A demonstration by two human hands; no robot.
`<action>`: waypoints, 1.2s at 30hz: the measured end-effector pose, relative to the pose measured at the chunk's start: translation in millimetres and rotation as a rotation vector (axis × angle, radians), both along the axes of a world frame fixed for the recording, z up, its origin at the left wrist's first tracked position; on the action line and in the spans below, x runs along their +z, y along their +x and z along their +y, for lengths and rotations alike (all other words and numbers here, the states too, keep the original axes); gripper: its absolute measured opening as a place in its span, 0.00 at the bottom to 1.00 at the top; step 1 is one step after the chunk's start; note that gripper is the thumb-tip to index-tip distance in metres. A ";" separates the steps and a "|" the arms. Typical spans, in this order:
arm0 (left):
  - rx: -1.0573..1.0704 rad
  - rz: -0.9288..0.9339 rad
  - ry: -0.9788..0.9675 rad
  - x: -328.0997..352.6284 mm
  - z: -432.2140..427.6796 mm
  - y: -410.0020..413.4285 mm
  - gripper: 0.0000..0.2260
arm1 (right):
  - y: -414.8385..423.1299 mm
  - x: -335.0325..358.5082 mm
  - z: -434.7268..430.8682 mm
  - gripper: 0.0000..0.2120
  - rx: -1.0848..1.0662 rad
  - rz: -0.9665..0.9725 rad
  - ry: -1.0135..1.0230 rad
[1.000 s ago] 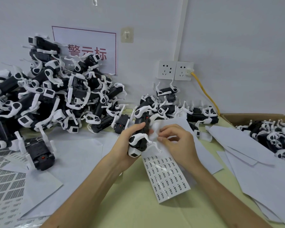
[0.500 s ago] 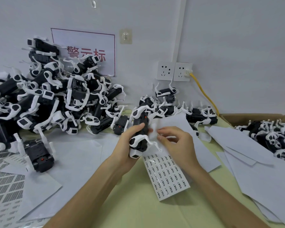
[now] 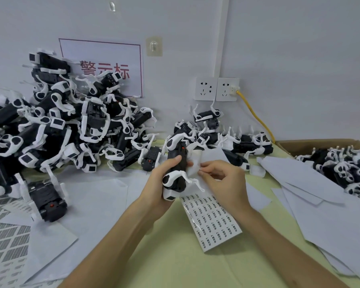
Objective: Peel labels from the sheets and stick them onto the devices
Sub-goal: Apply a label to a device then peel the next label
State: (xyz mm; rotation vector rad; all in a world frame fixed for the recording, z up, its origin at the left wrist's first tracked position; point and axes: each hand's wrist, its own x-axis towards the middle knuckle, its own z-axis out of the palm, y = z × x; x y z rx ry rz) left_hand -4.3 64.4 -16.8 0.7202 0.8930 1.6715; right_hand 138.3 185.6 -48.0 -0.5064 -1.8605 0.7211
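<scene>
My left hand [image 3: 160, 183] grips a black and white device [image 3: 176, 169] upright over the table's middle, thumb on its black body. Just right of it, my right hand [image 3: 222, 181] pinches something small at its fingertips, near the top of a label sheet [image 3: 213, 219]; the pinched thing is too small to make out. The sheet carries several rows of small printed labels and lies under both hands, its upper part curled up behind the device.
A tall heap of black and white devices [image 3: 56, 125] fills the left back. A smaller heap [image 3: 220, 138] lies under the wall sockets [image 3: 216, 89]. A cardboard box [image 3: 312, 144] with more devices stands right. Blank sheets [image 3: 312, 194] and used label sheets [image 3: 6, 240] lie around.
Both hands stay close together at the device. My right hand's fingertips have shifted slightly toward the device; the left hand's grip is unchanged.
</scene>
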 end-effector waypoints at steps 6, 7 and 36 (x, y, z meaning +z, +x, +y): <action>-0.009 -0.058 -0.011 1.7 -2.7 -0.4 0.12 | 0.1 -0.6 1.4 0.06 -0.036 -0.146 0.182; 0.006 -0.069 -0.025 1.8 -2.0 -1.0 0.12 | -0.2 0.1 0.5 0.06 -0.029 -0.171 0.175; 0.048 0.464 -0.113 6.5 -4.6 -6.9 0.18 | -0.4 12.7 0.0 0.13 0.170 -0.091 -0.352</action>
